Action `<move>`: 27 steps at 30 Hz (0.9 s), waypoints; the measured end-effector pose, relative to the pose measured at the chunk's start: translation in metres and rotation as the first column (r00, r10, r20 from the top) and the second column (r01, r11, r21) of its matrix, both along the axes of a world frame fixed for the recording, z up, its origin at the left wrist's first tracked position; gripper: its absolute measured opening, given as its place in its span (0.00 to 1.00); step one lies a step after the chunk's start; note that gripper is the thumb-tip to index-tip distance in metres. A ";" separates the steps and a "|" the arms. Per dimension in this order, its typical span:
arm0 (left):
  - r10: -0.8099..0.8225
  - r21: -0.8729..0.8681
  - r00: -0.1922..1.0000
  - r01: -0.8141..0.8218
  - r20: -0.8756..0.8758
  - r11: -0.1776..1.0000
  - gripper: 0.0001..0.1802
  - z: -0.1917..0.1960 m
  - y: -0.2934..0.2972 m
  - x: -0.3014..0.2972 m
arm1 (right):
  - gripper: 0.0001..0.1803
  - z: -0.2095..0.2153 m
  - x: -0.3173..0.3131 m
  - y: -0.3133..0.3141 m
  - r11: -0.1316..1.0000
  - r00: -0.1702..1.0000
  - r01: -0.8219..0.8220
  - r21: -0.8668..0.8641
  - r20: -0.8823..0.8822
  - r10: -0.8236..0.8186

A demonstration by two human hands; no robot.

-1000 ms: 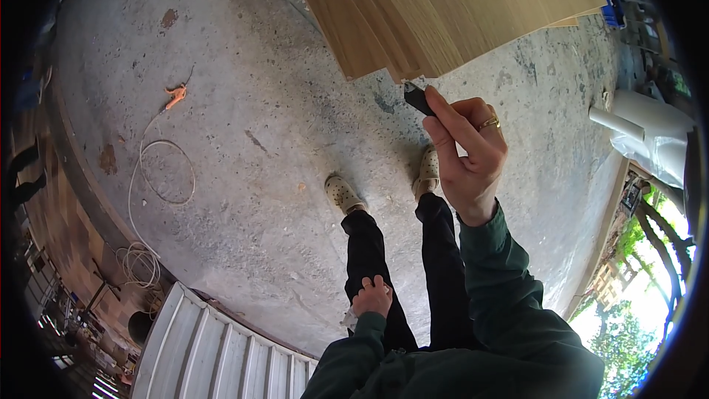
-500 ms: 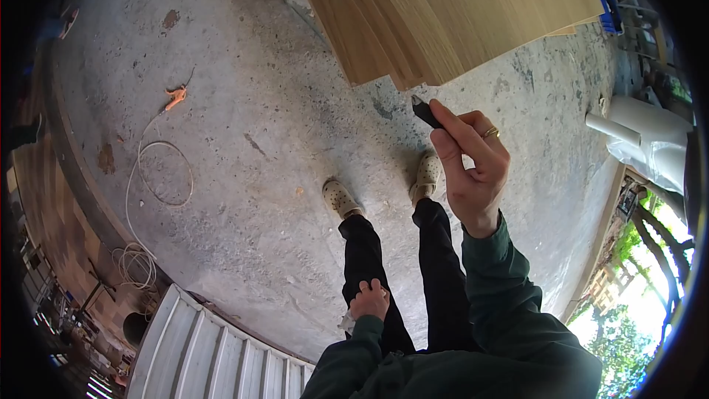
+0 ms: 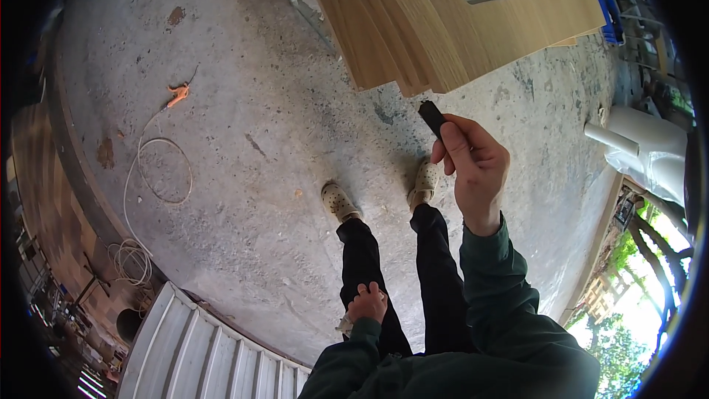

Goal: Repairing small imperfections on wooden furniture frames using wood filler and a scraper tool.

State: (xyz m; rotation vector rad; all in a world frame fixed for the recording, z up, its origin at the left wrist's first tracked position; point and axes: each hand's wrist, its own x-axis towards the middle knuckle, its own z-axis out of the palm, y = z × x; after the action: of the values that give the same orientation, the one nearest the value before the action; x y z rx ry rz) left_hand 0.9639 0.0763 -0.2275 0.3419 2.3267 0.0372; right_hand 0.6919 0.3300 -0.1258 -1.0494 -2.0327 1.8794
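My right hand (image 3: 478, 166) is raised above the floor. Its thumb and fingers pinch a short, flat black object (image 3: 431, 117), whose exact kind I cannot make out. Beyond the object stand several wood-look door panels (image 3: 517, 22), leaning close together; the foremost has a pale inset. My left hand (image 3: 367, 303) is closed, low in front of my left thigh. Something whitish and crumpled (image 3: 345, 323) shows at its lower side, mostly hidden by the hand.
I stand in beige clogs (image 3: 339, 202) on a rough concrete floor. An orange air blow gun (image 3: 178, 94) lies at left on a thin coiled hose (image 3: 190, 177). White ribbed sheeting (image 3: 214, 355) is near lower left. Plastic-wrapped rolls (image 3: 650, 148) lie at right.
My right hand has turned the black object, so its broad flat side shows now and the silvery tip seen before does not. My left hand has hardly moved.
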 end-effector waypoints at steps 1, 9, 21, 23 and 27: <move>0.011 0.009 1.000 -0.011 0.022 1.000 0.17 0.000 0.000 0.000 | 0.09 -0.001 -0.001 0.000 1.000 1.000 -0.001 -0.001 0.001 0.001; -0.001 -0.001 1.000 0.001 0.017 1.000 0.18 0.002 0.000 -0.001 | 0.09 -0.001 -0.006 0.000 0.998 0.999 0.032 -0.049 0.004 -0.032; -0.005 -0.008 1.000 0.005 -0.005 1.000 0.15 0.000 -0.002 -0.002 | 0.09 0.006 0.000 0.003 0.998 0.993 0.038 -0.056 0.116 -0.031; -0.001 0.002 1.000 0.001 -0.021 1.000 0.12 -0.001 -0.001 -0.001 | 0.08 0.005 0.003 -0.001 0.999 0.998 0.037 -0.011 0.043 -0.037; -0.004 -0.005 1.000 0.004 -0.022 1.000 0.13 0.000 0.000 -0.001 | 0.09 -0.008 0.005 0.003 0.888 0.969 -0.080 0.453 -0.173 0.176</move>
State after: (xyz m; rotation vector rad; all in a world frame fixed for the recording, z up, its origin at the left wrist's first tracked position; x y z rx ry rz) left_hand 0.9633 0.0766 -0.2274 0.3455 2.3478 0.0254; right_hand 0.6968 0.3335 -0.1339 -0.5840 -2.2899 1.3944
